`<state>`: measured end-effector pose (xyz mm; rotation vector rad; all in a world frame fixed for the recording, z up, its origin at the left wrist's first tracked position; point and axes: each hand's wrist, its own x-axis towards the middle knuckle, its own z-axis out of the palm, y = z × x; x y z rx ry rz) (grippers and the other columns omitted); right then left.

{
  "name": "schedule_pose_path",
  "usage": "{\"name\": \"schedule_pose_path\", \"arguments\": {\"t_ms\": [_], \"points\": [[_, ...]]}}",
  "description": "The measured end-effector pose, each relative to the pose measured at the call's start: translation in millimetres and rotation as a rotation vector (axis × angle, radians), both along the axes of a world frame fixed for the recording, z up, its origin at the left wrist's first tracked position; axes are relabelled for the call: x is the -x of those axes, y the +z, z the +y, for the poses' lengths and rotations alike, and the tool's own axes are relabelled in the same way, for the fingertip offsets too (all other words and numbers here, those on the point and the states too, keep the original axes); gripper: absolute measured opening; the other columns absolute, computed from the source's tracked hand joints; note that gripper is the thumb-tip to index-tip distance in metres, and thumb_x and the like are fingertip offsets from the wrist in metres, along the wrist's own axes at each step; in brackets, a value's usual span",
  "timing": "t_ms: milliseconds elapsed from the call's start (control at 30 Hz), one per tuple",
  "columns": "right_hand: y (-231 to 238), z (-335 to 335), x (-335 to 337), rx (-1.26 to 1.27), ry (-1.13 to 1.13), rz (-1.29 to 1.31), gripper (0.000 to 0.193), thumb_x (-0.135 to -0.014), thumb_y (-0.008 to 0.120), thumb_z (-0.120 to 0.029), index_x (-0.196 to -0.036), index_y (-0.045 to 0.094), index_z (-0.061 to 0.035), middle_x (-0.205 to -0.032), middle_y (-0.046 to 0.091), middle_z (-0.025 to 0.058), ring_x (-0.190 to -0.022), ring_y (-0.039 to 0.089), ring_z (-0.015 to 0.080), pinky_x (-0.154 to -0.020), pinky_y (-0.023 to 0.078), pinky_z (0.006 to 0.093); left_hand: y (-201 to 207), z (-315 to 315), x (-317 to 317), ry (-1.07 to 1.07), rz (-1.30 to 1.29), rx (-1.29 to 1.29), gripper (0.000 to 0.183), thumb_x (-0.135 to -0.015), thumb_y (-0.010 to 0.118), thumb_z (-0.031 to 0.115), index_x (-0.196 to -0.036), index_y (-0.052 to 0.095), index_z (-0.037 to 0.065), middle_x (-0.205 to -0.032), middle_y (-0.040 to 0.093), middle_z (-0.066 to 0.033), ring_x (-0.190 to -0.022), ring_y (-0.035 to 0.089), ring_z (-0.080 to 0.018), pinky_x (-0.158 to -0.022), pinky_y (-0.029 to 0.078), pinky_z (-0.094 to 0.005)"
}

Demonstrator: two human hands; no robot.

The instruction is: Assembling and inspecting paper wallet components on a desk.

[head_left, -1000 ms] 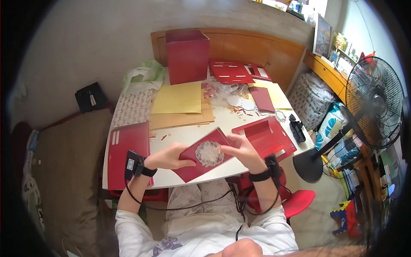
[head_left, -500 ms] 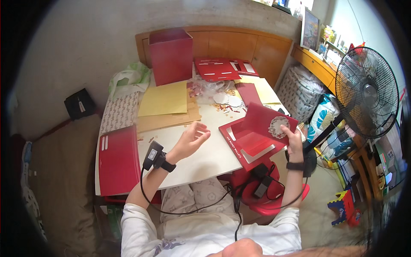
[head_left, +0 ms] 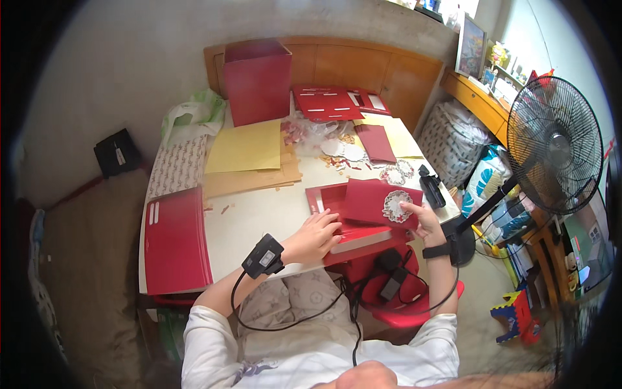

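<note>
My right hand point(head_left: 426, 224) pinches a dark red envelope point(head_left: 366, 200) by its right end. A white, lacy-edged round paper piece point(head_left: 396, 206) lies against the envelope under my thumb. Below the envelope is a shallow red box point(head_left: 363, 238) with a pale inner edge, at the near table edge. My left hand point(head_left: 315, 236) has its fingers curled over the box's left end. The envelope covers part of the box's inside. More lacy round pieces point(head_left: 396, 172) lie just beyond the envelope, beside a black stapler-like tool point(head_left: 432, 187).
On the white table point(head_left: 249, 220) are yellow sheets point(head_left: 243, 146), a red stack point(head_left: 175, 240), paper scraps and clear plastic point(head_left: 317, 133). A tall red box point(head_left: 258, 81) stands behind. At right is a black fan point(head_left: 555, 146); a red stool point(head_left: 402, 314) sits below.
My left hand has moved right and down onto the red box. The box has shifted left and turned. My right hand has lowered the envelope and round piece, moving slightly left.
</note>
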<state>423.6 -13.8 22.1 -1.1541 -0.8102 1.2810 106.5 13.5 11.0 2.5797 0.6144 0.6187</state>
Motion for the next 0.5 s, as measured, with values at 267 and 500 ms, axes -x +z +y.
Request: {"name": "schedule_pose_path", "arguments": {"t_ms": [267, 500], "points": [[7.4, -33.0, 63.0, 0.084, 0.190, 0.252, 0.027, -0.079, 0.061, -0.005, -0.105, 0.054, 0.0004, -0.096, 0.063, 0.0119, -0.084, 0.064, 0.0208, -0.075, 0.055, 0.0345, 9.4, -23.0, 60.1, 0.008, 0.009, -0.103, 0.042, -0.085, 0.054, 0.025, -0.117, 0.049, -0.002, -0.128, 0.039, -0.0232, -0.116, 0.039, -0.0357, -0.097, 0.032, -0.0434], [0.0, -38.8, 123.6, 0.140, 0.529, 0.319, 0.030, -0.079, 0.062, -0.006, -0.107, 0.055, 0.0001, -0.100, 0.063, 0.0098, -0.089, 0.062, 0.0182, -0.077, 0.052, 0.0331, 11.9, -36.6, 87.4, 0.171, 0.122, -0.283, 0.071, -0.070, 0.063, 0.029, -0.126, 0.037, -0.007, -0.137, 0.029, -0.0231, -0.129, 0.024, -0.0373, -0.106, 0.019, -0.0471]]}}
